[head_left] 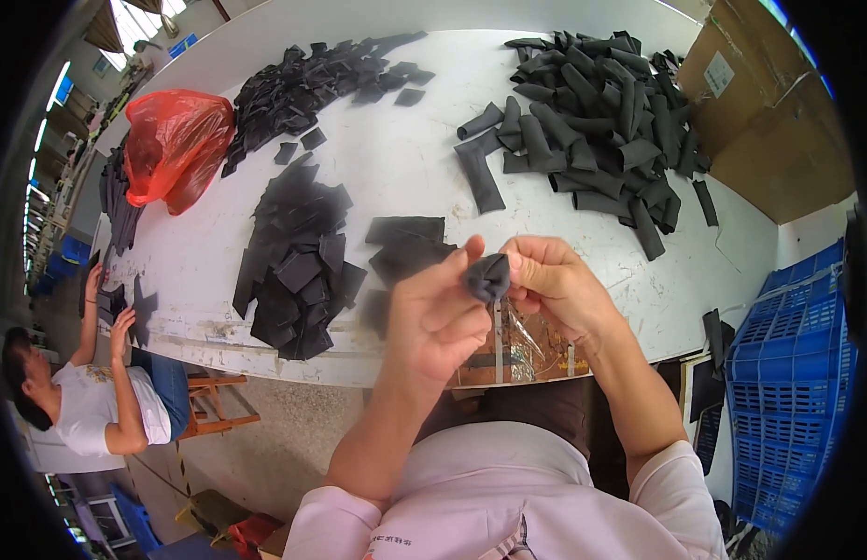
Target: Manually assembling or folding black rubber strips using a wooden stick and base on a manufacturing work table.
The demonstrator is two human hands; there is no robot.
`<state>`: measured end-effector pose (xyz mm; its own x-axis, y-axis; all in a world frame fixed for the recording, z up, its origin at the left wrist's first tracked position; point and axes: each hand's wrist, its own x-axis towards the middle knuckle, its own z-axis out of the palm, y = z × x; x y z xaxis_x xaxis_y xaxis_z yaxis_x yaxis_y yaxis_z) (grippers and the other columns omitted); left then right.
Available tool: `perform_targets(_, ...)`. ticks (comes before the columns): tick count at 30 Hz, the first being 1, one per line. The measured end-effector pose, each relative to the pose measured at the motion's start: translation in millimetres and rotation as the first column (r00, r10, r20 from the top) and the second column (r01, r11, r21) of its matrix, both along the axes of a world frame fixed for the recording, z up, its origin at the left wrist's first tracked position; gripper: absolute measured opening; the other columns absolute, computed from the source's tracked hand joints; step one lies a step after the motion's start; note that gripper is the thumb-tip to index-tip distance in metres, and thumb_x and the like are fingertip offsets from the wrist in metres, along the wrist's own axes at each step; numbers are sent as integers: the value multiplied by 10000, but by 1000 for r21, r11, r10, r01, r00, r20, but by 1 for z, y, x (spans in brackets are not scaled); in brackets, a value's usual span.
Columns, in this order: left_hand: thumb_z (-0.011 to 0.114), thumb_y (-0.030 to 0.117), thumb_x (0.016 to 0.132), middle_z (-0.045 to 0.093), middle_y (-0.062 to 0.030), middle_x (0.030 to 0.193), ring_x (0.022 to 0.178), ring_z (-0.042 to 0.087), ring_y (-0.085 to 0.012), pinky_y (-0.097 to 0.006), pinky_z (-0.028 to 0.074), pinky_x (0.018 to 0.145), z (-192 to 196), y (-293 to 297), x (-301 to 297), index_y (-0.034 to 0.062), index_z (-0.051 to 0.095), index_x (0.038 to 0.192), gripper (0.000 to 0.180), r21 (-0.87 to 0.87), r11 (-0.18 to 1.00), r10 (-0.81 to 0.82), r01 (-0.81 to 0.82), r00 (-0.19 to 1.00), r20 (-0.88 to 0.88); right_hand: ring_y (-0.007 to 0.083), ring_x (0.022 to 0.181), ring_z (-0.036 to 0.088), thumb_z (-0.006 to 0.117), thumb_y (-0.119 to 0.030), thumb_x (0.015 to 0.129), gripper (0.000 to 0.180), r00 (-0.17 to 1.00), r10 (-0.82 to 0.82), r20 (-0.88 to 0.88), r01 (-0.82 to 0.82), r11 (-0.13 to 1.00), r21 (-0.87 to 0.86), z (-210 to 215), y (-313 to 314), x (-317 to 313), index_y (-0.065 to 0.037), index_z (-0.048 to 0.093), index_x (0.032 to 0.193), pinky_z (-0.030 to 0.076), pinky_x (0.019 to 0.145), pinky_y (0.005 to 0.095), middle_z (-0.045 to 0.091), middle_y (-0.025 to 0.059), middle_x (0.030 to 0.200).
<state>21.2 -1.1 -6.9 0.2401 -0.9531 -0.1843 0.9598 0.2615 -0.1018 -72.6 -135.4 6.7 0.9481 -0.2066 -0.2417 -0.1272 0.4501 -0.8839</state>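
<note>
Between both hands, above the near edge of the table, is a small black fabric tube (487, 278) with its end folded inward and facing up. My left hand (431, 313) pinches it from the left with thumb and fingers. From the right, my right hand (556, 283) grips its rim between thumb and fingertips. Behind my left hand lie a few flat black fabric pieces (405, 230), partly hidden by it. A stack of flat black pieces (298, 271) lies to the left, and a heap of black fabric tubes (592, 117) at the far right.
More small black pieces (303, 93) spread across the far left of the white table (405, 149), beside a red plastic bag (179, 145). A cardboard box (769, 112) stands far right; blue plastic crates (788, 392) are stacked near right. Another person (106, 401) works at the left.
</note>
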Motion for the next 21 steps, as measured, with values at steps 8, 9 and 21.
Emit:
perform_targets(8, 400, 18, 866, 607, -111, 845, 317, 297, -19, -167, 214, 291, 25, 6, -16, -19, 450, 1142, 282, -111, 994, 43, -10, 953, 301, 54, 545, 368, 572, -284, 835, 263, 987, 89, 137, -85, 996, -29, 12, -5, 5, -67, 521, 696, 296, 492, 184, 427, -35, 604)
perform_targets(9, 417, 7, 862, 604, -111, 863, 324, 297, -19, -165, 217, 298, 30, 9, -20, -17, 443, 1138, 278, -96, 995, 76, -33, 870, 488, 60, 549, 382, 571, -289, 835, 263, 969, 140, 203, -127, 989, -75, 16, -5, 5, -64, 528, 704, 309, 502, 183, 438, -33, 610)
perform_targets(21, 423, 88, 888, 592, -87, 864, 357, 300, -8, -158, 229, 320, 7, 10, -11, 41, 508, 1107, 240, -333, 943, 4, 0, 1000, 10, 57, 571, 410, 560, -293, 839, 264, 975, 127, 181, -91, 977, -194, 5, -1, 10, -59, 547, 720, 345, 538, 200, 465, -43, 628)
